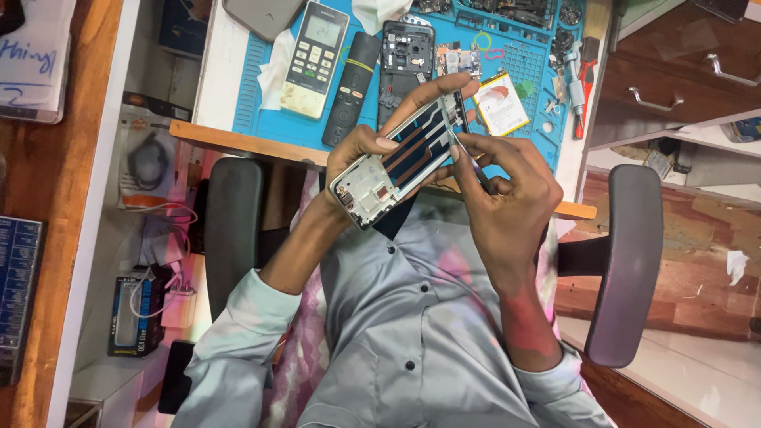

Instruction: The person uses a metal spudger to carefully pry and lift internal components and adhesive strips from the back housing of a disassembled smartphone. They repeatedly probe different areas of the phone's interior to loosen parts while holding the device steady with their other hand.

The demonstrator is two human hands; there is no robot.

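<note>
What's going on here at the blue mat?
A seated person holds an opened smartphone frame with exposed copper-coloured internals in the left hand. The right hand pinches a thin metal tool against the frame's edge. On the blue silicone repair mat beyond lie a white air-conditioner remote, a slim black remote, a black phone back housing and a flat white-and-orange battery.

I hold an opened phone frame [399, 158] tilted above my lap, its bare inside facing me, dark with copper strips and a white lower end, a thin metal tool [468, 158] touching its edge.
</note>
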